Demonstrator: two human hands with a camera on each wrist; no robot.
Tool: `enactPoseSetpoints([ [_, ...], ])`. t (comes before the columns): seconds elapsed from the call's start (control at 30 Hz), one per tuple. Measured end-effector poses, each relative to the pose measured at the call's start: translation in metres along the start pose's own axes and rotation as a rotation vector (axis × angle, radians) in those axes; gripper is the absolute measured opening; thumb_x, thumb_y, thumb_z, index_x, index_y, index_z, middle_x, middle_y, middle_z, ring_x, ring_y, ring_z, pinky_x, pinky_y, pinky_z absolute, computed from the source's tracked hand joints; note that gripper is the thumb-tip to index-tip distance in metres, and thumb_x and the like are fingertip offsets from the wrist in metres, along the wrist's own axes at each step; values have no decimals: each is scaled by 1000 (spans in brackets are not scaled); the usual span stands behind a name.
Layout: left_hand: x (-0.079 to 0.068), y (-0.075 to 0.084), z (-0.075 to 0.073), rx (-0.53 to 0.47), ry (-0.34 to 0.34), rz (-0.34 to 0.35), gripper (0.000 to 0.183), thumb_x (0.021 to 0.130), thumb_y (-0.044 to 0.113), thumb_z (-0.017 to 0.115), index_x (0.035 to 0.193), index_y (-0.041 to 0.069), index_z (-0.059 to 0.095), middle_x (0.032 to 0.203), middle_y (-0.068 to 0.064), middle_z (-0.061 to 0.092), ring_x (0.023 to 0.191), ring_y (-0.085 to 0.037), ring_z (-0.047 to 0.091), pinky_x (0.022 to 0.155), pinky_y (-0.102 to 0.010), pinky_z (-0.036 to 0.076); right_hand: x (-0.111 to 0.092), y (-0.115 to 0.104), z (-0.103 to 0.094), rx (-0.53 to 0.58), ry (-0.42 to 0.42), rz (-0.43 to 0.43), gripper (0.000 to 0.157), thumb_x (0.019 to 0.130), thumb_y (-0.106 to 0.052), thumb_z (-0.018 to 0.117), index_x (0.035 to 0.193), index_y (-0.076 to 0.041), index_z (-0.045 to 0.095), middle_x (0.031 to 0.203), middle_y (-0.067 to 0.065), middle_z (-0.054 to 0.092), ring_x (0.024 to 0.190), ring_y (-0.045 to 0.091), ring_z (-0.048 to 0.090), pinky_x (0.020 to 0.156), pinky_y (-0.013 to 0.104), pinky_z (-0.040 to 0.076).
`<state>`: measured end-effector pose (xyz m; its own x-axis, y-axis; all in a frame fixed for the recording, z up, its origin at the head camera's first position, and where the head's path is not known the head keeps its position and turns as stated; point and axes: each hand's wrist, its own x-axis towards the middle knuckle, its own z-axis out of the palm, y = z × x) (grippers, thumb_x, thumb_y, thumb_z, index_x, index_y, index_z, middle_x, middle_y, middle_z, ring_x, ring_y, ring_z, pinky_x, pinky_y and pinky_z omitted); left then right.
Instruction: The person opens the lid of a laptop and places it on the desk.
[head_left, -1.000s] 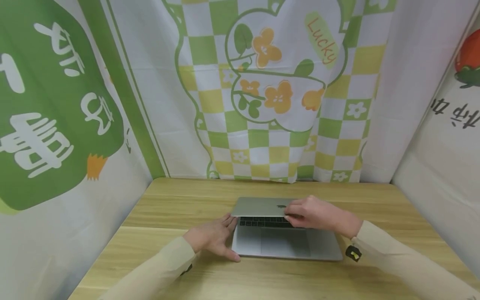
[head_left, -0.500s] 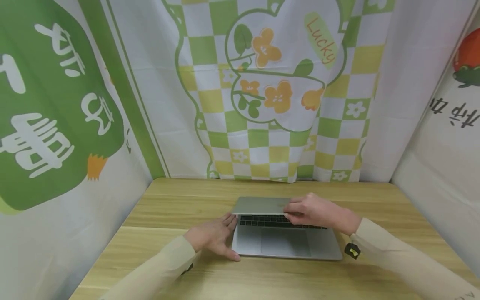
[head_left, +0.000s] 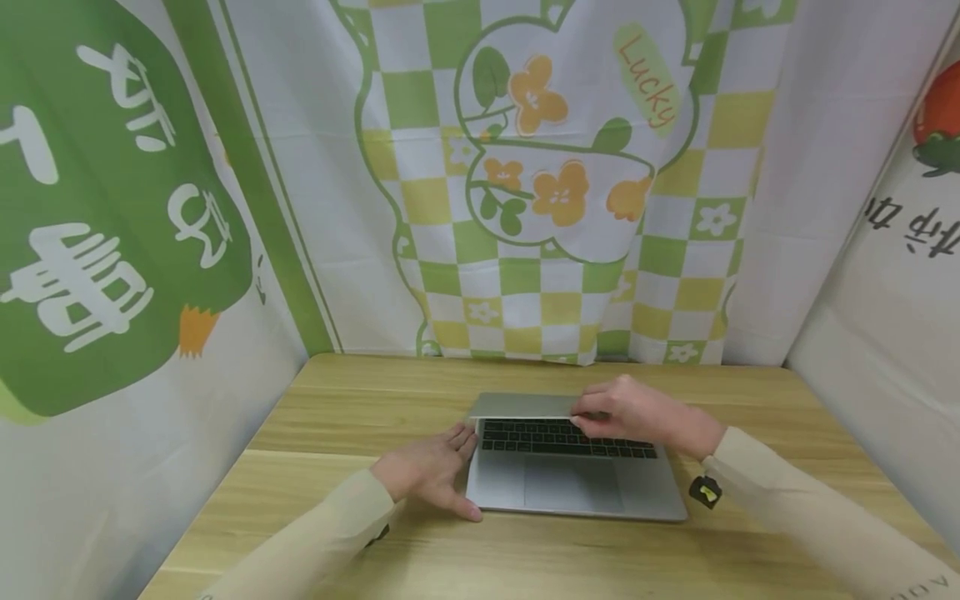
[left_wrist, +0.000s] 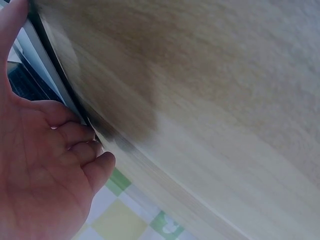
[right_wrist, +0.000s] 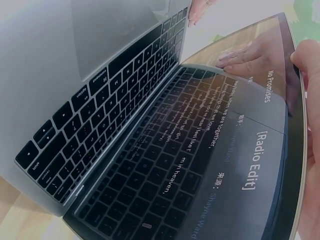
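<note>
A silver laptop (head_left: 495,483) lies on the wooden table (head_left: 360,392), its lid (head_left: 525,405) raised part way over the black keyboard (head_left: 536,437). My right hand (head_left: 633,412) pinches the lid's front edge with thumb and fingertips, right of the middle. Beside the base's left edge rests my left hand (head_left: 431,475), thumb at the front corner and fingers along the side. In the left wrist view, the left fingers (left_wrist: 75,132) touch that edge, slightly bent. Lit text and a reflection of the keyboard show on the screen (right_wrist: 250,145) in the right wrist view.
Behind the table hangs a green, yellow and white checked cloth (head_left: 517,292). Printed cloth walls stand at the left (head_left: 135,250) and right (head_left: 892,333). A small black device (head_left: 706,492) is at my right wrist, by the cream sleeve.
The lid has risen further, so more of the keyboard shows. My right hand has moved slightly up with the lid edge; the left hand has stayed at the laptop's side.
</note>
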<state>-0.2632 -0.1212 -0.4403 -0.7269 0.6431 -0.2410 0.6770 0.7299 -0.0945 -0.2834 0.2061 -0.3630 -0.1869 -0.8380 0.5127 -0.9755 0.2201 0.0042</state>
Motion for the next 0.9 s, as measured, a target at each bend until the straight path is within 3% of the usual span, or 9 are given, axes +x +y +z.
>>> enactPoseSetpoints([
  [0.37,2,0,0,2,-17,-10,121,66,88,38,145,-1,22,152,-18,17,141,-30,16,115,-35,18,5,9,-8,30,-12,58,9,83,-8,64,84,-16,69,74,-9,66,64,-7,57,53,12,50],
  [0.6,3,3,2,12,-30,-22,122,64,89,37,146,0,21,153,-16,15,141,-28,15,114,-34,19,10,20,-19,37,-49,211,9,88,-16,62,85,-20,70,76,-11,66,67,-5,60,56,9,49],
  [0.9,3,2,1,6,-20,-33,121,64,87,42,145,-1,23,152,-18,17,140,-30,17,114,-36,21,17,26,-24,58,-60,208,10,88,-16,62,84,-19,70,73,-10,67,62,-4,59,53,8,47],
])
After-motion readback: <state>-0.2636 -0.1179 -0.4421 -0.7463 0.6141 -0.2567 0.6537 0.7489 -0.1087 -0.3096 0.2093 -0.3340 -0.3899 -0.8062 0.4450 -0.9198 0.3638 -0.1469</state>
